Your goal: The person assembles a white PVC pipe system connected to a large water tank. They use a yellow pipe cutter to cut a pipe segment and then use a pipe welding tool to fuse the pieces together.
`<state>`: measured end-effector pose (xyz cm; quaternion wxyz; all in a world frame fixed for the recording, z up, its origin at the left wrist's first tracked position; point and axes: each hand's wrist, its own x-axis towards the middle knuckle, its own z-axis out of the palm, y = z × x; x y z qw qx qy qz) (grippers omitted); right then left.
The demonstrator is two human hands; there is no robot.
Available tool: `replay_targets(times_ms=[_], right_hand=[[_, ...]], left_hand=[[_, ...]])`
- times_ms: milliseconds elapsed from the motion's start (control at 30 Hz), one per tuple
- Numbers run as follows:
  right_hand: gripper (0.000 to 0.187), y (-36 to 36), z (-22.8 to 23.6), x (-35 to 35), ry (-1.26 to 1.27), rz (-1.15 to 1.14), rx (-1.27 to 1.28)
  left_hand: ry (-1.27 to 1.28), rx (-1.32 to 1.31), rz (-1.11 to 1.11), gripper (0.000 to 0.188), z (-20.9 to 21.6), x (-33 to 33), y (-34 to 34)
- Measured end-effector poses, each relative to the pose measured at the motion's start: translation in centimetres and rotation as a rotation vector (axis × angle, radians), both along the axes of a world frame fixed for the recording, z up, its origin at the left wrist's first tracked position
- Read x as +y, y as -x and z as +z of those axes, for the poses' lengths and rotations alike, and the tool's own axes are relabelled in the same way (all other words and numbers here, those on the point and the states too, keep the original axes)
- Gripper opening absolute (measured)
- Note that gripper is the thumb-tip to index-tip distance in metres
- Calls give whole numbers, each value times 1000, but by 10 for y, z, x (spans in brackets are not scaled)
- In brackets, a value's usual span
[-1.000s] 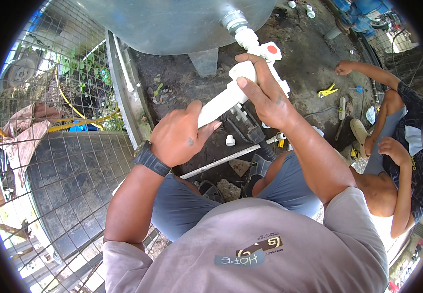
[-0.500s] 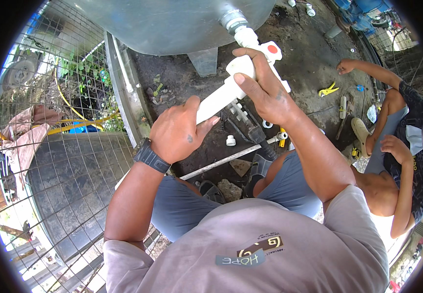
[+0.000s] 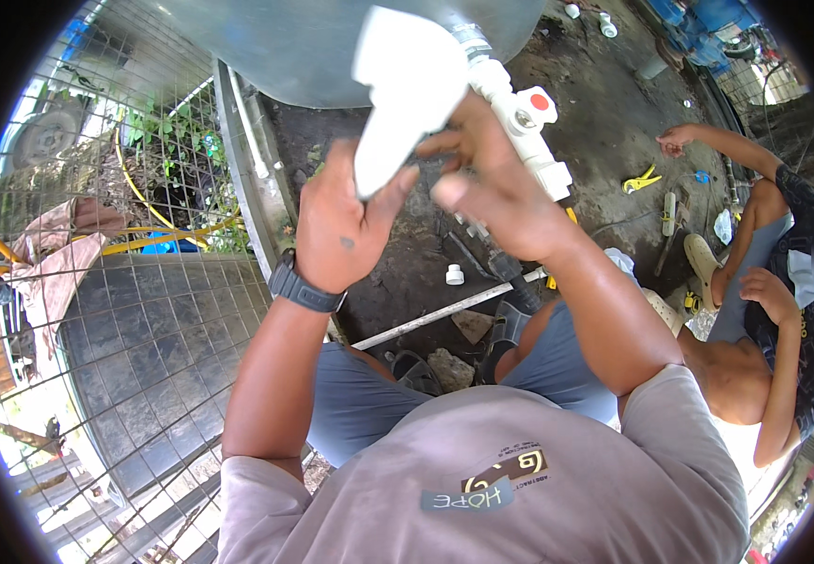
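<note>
My left hand (image 3: 336, 221) is closed around a short white plastic pipe (image 3: 381, 155), tilted upward. A bulky white pipe fitting (image 3: 416, 61) sits on its upper end, blurred by motion. My right hand (image 3: 496, 193) is beside the pipe with thumb and fingers apart, also blurred, and no grip on anything shows. Just past it a white valve (image 3: 531, 111) with a red round mark is joined to the large grey tank (image 3: 322, 66). Its lower end is a white fitting (image 3: 550, 177).
On the dark ground lie a small white fitting (image 3: 455, 274), a long thin white pipe (image 3: 435, 318) and a yellow hand tool (image 3: 642, 180). Wire mesh fencing (image 3: 163, 310) stands at the left. A co-worker (image 3: 774, 301) crouches at the right, one arm stretched out.
The pipe and its fitting have swung up and left, to a steeper tilt. My right hand has come off the fitting, its fingers now spread. The valve stays joined to the tank.
</note>
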<state>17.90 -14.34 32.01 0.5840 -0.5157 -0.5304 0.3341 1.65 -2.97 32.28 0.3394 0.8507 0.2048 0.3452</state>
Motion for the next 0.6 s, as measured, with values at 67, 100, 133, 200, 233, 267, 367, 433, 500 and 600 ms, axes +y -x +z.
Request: replay_targets(times_ms=[67, 100, 133, 200, 233, 267, 367, 433, 500, 600], right_hand=[[93, 17, -19, 0, 275, 134, -197], [95, 32, -31, 1, 276, 218, -99], [97, 42, -35, -1, 350, 234, -106], [74, 52, -57, -4, 464, 63, -209], [66, 49, -64, -3, 527, 23, -216], [60, 48, -67, -2, 515, -25, -235], [47, 43, -63, 0, 552, -82, -261], [43, 41, -44, 4, 668, 16, -240], [48, 33, -51, 2, 714, 142, -225], [56, 23, -56, -2, 815, 326, -150]], left_hand=[[257, -121, 168, 35, 0, -1, -11], [334, -167, 226, 36, 0, 3, -16], [429, -262, 248, 36, 4, 1, -23], [603, -347, 295, 37, 11, 0, -27], [544, -308, 290, 38, 9, 4, -22], [486, -270, 289, 40, 3, 8, -14], [319, -324, 310, 62, -21, 29, 19], [789, -610, 313, 75, -29, 70, 53], [734, -720, 201, 82, -29, 99, 70], [863, -751, -21, 66, -34, 110, 82]])
